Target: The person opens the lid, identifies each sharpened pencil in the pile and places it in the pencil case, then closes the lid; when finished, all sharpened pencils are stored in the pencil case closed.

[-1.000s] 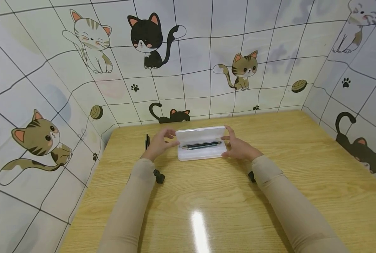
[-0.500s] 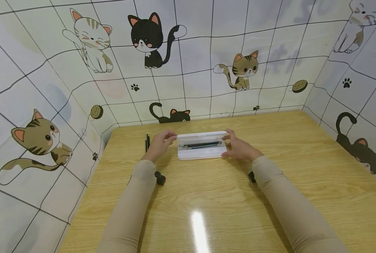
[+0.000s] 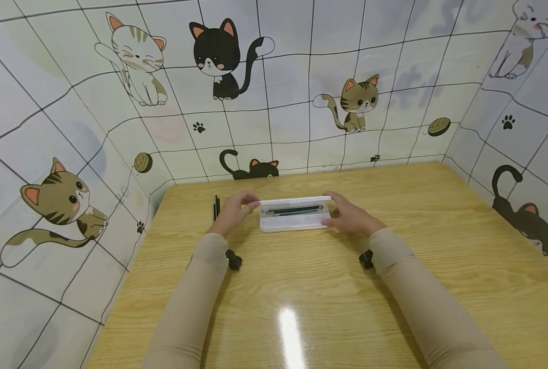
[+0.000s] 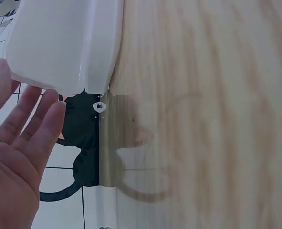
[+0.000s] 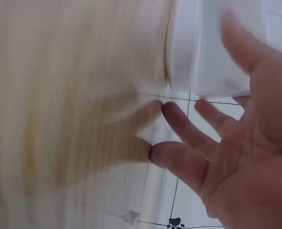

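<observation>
A white translucent pencil case [image 3: 294, 219] lies on the wooden table [image 3: 301, 292], its lid [image 3: 295, 199] lowered almost flat over the base. Dark pens [image 3: 292, 209] show inside through the narrow gap. My left hand [image 3: 243, 204] is at the case's left end with straight fingers touching the lid's corner. My right hand [image 3: 337, 209] is at the right end, its fingers spread against the lid and base. In the left wrist view the case [image 4: 64, 43] lies just past my left hand's fingertips [image 4: 50, 114]. In the right wrist view my thumb overlaps the case [image 5: 198, 52].
Two thin black pens [image 3: 216, 206] lie on the table just left of my left hand. Cat-patterned panels [image 3: 265, 102] wall in the table at the back and on both sides. A light glare [image 3: 290, 333] sits on the near part of the table.
The lid has swung down from upright to nearly flat over the base. Both hands followed it down at the case's ends.
</observation>
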`<state>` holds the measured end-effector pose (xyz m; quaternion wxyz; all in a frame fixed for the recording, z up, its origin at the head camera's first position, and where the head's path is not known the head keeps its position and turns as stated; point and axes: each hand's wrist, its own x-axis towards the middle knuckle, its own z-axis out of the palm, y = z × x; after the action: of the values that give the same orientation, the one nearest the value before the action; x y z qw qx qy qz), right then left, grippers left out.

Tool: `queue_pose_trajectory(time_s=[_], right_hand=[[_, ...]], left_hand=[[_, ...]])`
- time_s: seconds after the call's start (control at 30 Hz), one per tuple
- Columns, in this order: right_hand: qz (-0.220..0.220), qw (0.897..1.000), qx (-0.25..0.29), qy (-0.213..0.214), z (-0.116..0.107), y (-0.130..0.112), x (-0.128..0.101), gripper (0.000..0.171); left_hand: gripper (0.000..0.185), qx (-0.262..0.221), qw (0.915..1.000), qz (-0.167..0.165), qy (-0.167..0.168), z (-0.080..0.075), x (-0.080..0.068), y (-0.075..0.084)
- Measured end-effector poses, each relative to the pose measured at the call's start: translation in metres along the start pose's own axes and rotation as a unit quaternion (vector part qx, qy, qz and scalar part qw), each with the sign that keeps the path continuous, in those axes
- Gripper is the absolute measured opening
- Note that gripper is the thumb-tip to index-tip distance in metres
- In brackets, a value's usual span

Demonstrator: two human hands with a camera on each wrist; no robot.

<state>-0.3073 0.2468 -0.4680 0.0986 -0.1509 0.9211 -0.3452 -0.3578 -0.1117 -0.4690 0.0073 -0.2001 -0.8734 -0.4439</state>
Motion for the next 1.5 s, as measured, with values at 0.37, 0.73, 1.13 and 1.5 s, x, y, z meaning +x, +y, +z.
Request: queue_pose_trajectory(time_s=[0.37, 0.73, 1.13, 1.5], right_hand=[[0.012, 0.998, 0.061, -0.017, -0.0019, 0.0018, 0.0028, 0.058], [0.011, 0.997, 0.066, -0.027, -0.0045, 0.0066, 0.0037, 0.057], [-0.01, 0.998, 0.045, -0.038, -0.0077, 0.0081, 0.0056, 0.062], [-0.013, 0.998, 0.036, -0.042, -0.0091, 0.0085, 0.0062, 0.064]], left_hand=[[0.026, -0.001, 0.998, -0.016, -0.061, -0.0035, -0.0035, -0.0019], [0.039, -0.015, 0.9946, -0.035, -0.096, -0.0043, -0.0029, -0.0063], [0.044, 0.006, 0.9934, -0.038, -0.108, -0.0029, 0.0004, -0.0094], [0.055, 0.012, 0.9918, -0.043, -0.12, -0.0027, -0.0011, -0.0083]])
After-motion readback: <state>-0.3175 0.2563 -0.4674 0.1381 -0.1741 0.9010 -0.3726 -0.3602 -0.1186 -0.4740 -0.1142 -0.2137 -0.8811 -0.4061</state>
